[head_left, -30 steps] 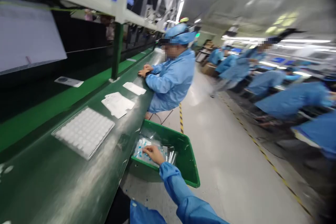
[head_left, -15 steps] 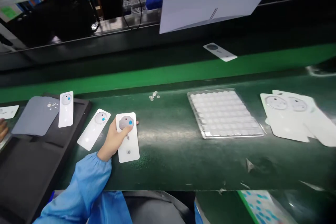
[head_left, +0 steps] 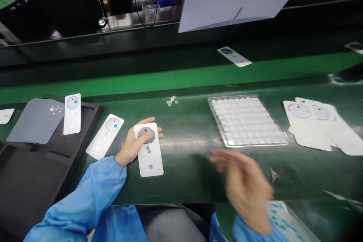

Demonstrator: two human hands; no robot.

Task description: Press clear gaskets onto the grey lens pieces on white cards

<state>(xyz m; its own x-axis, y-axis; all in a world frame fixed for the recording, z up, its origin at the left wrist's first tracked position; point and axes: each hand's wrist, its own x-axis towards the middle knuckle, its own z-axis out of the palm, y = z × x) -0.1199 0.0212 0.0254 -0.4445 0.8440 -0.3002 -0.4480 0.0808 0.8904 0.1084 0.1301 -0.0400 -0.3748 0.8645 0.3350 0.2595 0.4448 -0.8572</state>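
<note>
In the head view, my left hand (head_left: 132, 144) holds a white card (head_left: 151, 160) with a grey round patch near its top and dark printed marks below. The thumb presses on the patch while the fingers lie behind the card. My right hand (head_left: 245, 181), smeared by motion, hangs over the front edge of the bench right of the card; whether it holds anything is unclear. Another white card (head_left: 102, 140) with a blue dot on its round patch lies left of my left hand. Small clear discs (head_left: 172, 101) lie behind the held card.
A clear tray (head_left: 249, 123) with rows of white pieces stands right of centre. White cards (head_left: 310, 128) overlap at the far right. At left, a black tray (head_left: 36, 174) bears a grey sheet (head_left: 36, 121) and a card (head_left: 72, 119). One card (head_left: 235, 57) lies on the green strip behind.
My right hand has come into view at the lower right. My left hand and its card have shifted slightly right. The blue dot seen on the held card's patch no longer shows.
</note>
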